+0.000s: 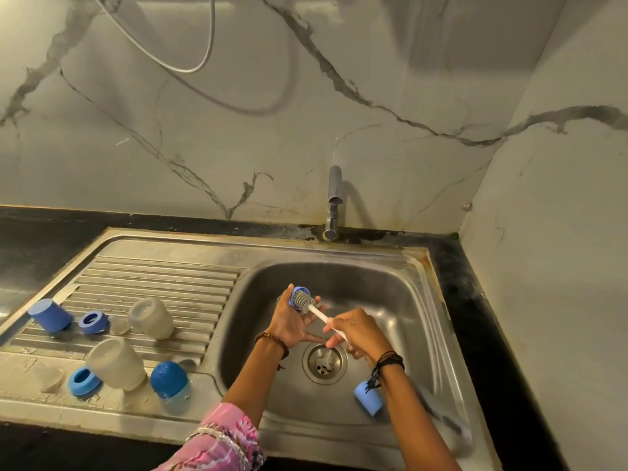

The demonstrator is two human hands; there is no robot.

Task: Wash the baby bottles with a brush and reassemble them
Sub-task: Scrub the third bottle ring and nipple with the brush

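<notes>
Sleeve [217, 440] in pink at the bottom of the frame, and from there our two forearms run up over the sink [421, 300]. Lower right in the basin there's a light blue cap [368, 399] lying on its side near the drain [324, 363]. Mid-frame, our right hand [356, 331] is pinching the white handle of the brush [306, 300], which slants up and to the left, so the bristle head sits up-left of those fingers. Our left hand [289, 322] is closer to that head, fingers curled around a blue collar ring [296, 295] with the bristles poked right into it. Looks like we're mid-scrub on the ring, and the push goes along that slanted handle. Over on the left drainboard sit the bottle bodies [151, 317] upside down with more blue bits around them. Tap [333, 202] is farthest up; can't tell if it's running.
</notes>
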